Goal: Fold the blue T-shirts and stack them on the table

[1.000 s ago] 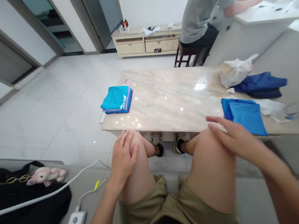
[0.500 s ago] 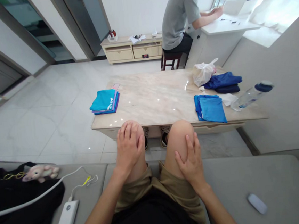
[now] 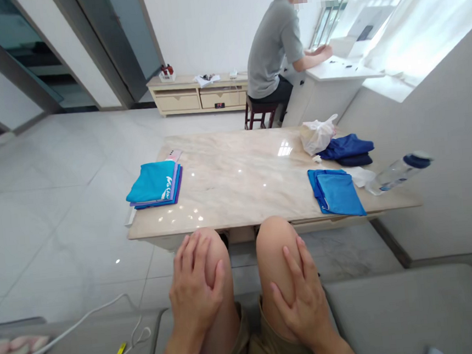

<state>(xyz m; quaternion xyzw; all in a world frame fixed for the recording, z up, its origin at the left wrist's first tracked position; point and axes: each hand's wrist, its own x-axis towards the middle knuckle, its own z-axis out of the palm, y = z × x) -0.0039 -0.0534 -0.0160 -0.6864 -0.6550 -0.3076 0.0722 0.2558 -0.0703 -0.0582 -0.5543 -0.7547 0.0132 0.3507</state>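
Near the table edge [image 3: 240, 224], hands [image 3: 194, 296] [image 3: 305, 306] rest on knees [image 3: 274, 239], open floor [image 3: 242, 253] between.

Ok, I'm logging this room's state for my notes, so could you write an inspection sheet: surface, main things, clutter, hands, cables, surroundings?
Surface: glossy table, reflecting lights.
Main things: folded clothes stack at left; folded blue cloth at right.
Clutter: plastic bag, dark blue clothes, bottle.
Hands: left hand and right hand rest on the legs; nothing seen held.
Cables: white cable at lower left.
Surroundings: another person sits at a white desk.
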